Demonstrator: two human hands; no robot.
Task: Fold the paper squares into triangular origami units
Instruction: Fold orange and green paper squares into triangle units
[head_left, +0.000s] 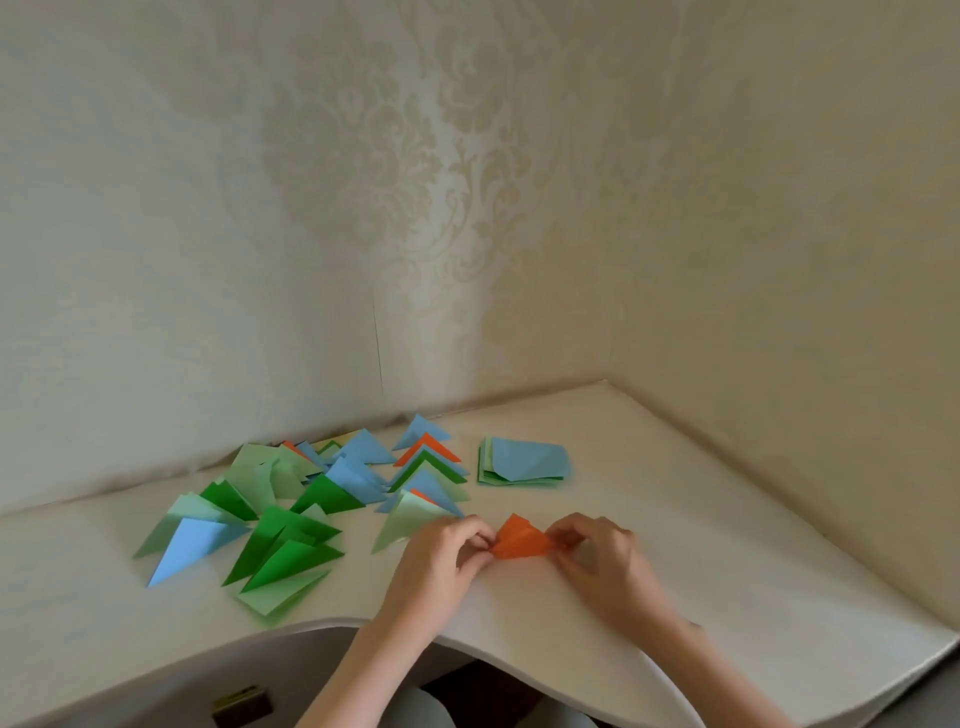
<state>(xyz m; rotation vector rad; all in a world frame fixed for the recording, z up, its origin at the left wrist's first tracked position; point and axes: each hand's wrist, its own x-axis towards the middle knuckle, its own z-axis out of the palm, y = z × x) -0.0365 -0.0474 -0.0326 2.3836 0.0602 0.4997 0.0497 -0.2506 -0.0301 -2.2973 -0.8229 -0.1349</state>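
An orange paper (518, 540), partly folded, is held just above the white table (727, 545) between both hands. My left hand (441, 561) pinches its left corner and my right hand (602, 556) pinches its right corner. A stack of flat paper squares (524, 462), blue on top with light green beneath, lies behind the hands. To the left, several folded triangular units (291, 514) in green, light green, blue and orange are spread over the table.
The table sits in a wall corner, with patterned wallpaper (415, 208) close behind and to the right. Its curved front edge (332, 621) runs under my forearms. A small dark box (241, 704) lies below the table edge.
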